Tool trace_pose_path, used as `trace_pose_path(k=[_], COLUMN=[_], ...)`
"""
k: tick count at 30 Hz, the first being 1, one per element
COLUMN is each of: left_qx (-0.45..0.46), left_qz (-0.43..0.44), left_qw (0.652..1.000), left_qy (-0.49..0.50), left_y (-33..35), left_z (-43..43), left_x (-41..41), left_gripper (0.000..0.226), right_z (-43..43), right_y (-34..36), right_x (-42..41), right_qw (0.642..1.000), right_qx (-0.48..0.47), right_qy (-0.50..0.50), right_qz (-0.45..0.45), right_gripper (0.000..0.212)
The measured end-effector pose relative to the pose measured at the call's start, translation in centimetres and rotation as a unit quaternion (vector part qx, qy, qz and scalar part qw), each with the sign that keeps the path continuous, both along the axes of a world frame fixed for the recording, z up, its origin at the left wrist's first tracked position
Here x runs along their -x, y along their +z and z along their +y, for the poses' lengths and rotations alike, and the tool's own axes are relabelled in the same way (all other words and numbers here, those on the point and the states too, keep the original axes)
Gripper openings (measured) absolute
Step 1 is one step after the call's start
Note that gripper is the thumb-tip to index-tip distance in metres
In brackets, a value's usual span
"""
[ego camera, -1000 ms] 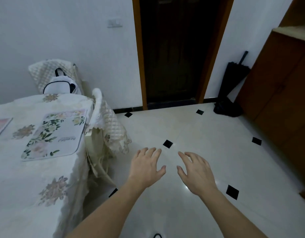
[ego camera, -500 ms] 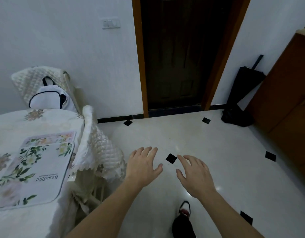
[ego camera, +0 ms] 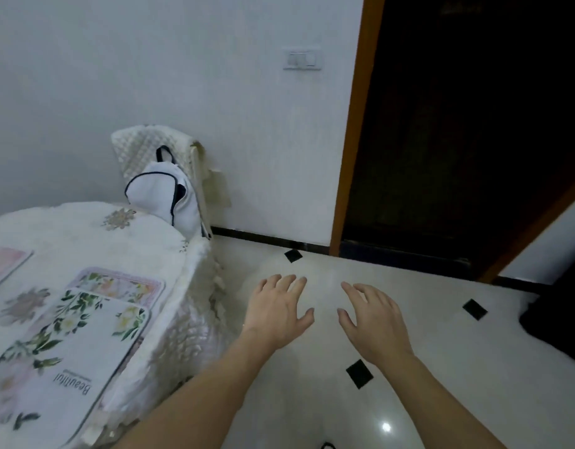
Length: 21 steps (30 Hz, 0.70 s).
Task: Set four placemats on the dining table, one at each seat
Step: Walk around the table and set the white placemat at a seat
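Over floor (ego camera: 457, 384), left hand (ego camera: 276, 311), right hand (ego camera: 373, 322) spread, empty — placemat stack (ego camera: 69, 351) on table (ego camera: 85, 228), apart leftward.

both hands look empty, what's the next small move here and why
Probably swing the left hand over to the white leaf-printed placemat and pinch its near corner. It and the right hand hang open over the pale tiled floor, and that mat overlaps a pink floral placemat on the cloth-covered table, so two seem stacked at one seat.

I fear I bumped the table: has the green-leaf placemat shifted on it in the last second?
No. The green-leaf placemat still overlaps the pink mat beneath and sits as before beside the tablecloth's grey flower print; only the camera has swung.
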<state>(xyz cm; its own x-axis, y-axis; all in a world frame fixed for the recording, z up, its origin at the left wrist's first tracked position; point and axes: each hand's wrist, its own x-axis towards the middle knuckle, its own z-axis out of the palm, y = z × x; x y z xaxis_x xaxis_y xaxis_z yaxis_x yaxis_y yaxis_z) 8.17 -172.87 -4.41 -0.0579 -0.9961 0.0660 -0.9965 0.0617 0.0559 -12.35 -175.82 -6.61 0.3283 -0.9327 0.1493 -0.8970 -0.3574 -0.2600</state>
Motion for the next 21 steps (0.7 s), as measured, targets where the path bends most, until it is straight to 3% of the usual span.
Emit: trace_pose_path(k=[8, 12, 21], left_qx=[0.023, 0.052, 0.064], left_qz=[0.008, 0.011, 0.02], left_qw=[0.981, 0.947, 0.872], left_qy=[0.195, 0.316, 0.485], left_y=[0.9, 0.9, 0.1], left_z=[-3.1, -0.5, 7.0], left_x=[-8.3, -13.1, -23.3], left_gripper=[0.064, 0.06, 0.062], right_z=[-11.2, -11.8, -9.4], right_y=[0.7, 0.9, 2.4], right_x=[-10.0, -17.2, -32.5], right_qw=[0.984, 0.961, 0.898], right_qx=[-0.004, -0.003, 0.02], right_qy=[0.175, 0.274, 0.436], right_qz=[-0.018, -0.026, -0.055], right_gripper=[0.051, 0.047, 0.048])
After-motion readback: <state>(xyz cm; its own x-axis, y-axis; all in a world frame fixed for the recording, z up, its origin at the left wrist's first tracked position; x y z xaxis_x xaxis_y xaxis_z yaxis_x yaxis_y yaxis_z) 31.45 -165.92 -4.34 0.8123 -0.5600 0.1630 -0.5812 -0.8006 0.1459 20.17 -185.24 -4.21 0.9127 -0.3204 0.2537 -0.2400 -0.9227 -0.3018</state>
